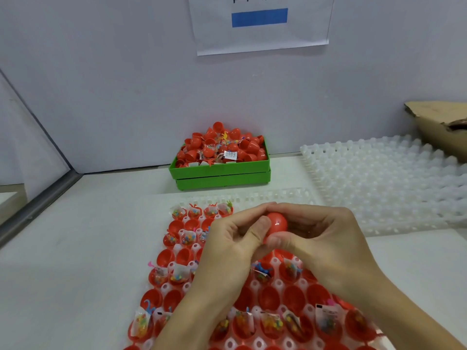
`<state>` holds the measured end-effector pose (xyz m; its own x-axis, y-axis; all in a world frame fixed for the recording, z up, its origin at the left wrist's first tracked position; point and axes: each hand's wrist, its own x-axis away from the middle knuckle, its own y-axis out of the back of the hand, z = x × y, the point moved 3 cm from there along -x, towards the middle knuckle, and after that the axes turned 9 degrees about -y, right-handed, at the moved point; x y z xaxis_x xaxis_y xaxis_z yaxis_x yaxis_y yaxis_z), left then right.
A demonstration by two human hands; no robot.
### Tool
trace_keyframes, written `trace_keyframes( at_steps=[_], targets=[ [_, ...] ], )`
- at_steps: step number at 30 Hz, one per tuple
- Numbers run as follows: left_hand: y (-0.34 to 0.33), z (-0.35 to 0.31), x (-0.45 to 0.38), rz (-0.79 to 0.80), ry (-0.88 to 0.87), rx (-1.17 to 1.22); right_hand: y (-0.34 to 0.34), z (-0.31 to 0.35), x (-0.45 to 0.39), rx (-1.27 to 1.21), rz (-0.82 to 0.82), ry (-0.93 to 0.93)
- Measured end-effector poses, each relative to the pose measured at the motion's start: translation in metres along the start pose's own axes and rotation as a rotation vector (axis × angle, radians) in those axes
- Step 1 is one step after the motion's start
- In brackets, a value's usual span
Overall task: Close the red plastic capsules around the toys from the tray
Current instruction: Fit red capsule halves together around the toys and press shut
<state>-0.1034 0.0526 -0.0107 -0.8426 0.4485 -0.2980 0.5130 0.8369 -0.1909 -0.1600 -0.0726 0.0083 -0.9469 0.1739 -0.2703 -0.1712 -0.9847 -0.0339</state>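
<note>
Gleaming under the light, a red capsule (276, 224) is held above the middle of the tray (278, 284), a smooth, glossy, rounded shell with a small white highlight on its curve; only its upper dome shows, and whether the seam is fully closed cannot be told. Beneath it the white tray carries rows of open red capsule halves (270, 298), some bare inside, others holding small clear packets of coloured toys (271, 323). Behind the tray, against the wall, a green bin (219, 170) is heaped with more red shells and toy packets. To the right lies an empty-celled white tray (384, 178), with a torn cardboard box (439, 127) at its far corner, and a paper sign (260, 21) with a blue bar hangs on the wall above. Both forearms cross the near rows of the tray and hide several cells there. The left hand (232, 238) curls round the capsule from the left, its thumb pressed flat on the shell's front, while the right hand (326, 228) wraps it from the right, fingers arched over the top and thumb tucked under the lower edge.
</note>
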Motion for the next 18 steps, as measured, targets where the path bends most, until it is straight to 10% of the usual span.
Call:
trace_keyframes(
  at_steps=[8,18],
  targets=[
    [0.003,-0.001,0.000,-0.070,0.081,0.057,0.008,-0.007,0.003,0.393,-0.205,0.011],
    [0.005,0.001,-0.002,-0.027,0.044,0.059,0.020,-0.007,-0.003,0.243,-0.167,-0.026]
  ],
)
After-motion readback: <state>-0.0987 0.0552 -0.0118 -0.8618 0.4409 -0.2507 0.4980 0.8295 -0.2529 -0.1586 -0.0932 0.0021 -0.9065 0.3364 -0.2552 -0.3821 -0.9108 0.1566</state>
